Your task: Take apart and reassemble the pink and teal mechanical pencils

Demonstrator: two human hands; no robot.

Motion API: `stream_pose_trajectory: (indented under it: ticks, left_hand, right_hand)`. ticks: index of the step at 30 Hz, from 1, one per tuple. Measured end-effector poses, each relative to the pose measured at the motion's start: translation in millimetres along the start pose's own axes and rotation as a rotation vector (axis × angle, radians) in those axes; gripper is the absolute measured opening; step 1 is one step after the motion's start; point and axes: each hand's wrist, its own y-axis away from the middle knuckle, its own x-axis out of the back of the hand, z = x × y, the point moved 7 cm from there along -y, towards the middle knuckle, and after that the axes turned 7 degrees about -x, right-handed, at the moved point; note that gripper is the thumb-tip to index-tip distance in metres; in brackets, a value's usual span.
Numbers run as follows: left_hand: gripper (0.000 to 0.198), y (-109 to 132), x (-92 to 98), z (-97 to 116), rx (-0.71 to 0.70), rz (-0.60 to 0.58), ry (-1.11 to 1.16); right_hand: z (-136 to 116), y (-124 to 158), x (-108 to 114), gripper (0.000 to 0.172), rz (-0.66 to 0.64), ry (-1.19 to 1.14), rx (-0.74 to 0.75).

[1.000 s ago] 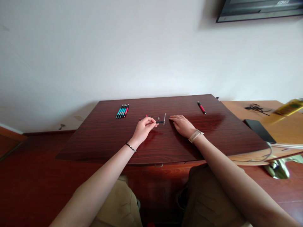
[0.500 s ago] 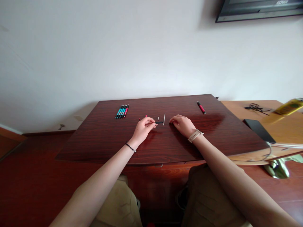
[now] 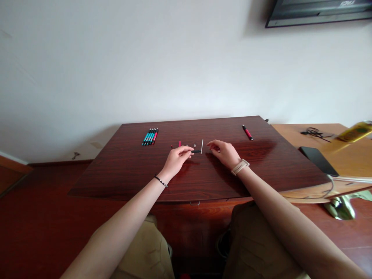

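My left hand (image 3: 176,159) pinches a black pen part (image 3: 196,151) between thumb and fingers, and its tip points right. Just past that tip lies a thin white pen refill (image 3: 202,146). To the right of the refill, my right hand (image 3: 223,152) hovers low over the table, fingers bent and a little apart, with nothing visible in them. Behind my left hand are a red pen barrel piece (image 3: 179,143) and a small pale piece (image 3: 195,145). A small dark piece (image 3: 171,147) shows beside them, partly hidden by the hand.
On the dark wooden table (image 3: 116,166), several blue and red pens (image 3: 150,136) lie in a row at the back left. One red and black pen (image 3: 247,132) rests at the back right. A lighter side table holds a cable (image 3: 315,133), a dark flat object (image 3: 318,161) and a yellow can (image 3: 355,131).
My right hand has lifted slightly and its fingers have loosened. My left hand has shifted down a little, still holding the black pen part, so more of the red piece shows.
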Motion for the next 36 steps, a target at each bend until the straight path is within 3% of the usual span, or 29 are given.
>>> stream_pose_trajectory:
  ticks: [8, 14, 20, 36]
  left_hand:
    - [0.022, 1.2, -5.6, -3.0, 0.032, -0.024, 0.052]
    - [0.026, 1.7, -7.3, -8.2, 0.041, -0.02, 0.092]
    - [0.027, 1.2, -7.0, -4.0, 0.041, -0.011, 0.096]
    - [0.025, 1.2, -4.1, -6.1, 0.038, 0.014, 0.079]
  right_hand:
    - [-6.1, 0.9, 2.3, 0.025, 0.003, -0.305, -0.052]
    - [-9.4, -2.2, -4.6, 0.039, -0.067, -0.601, -0.111]
    - [-18.7, 0.1, -8.5, 0.036, -0.12, -0.61, -0.089]
    - [-18.6, 0.5, -6.1, 0.033, -0.113, -0.637, -0.111]
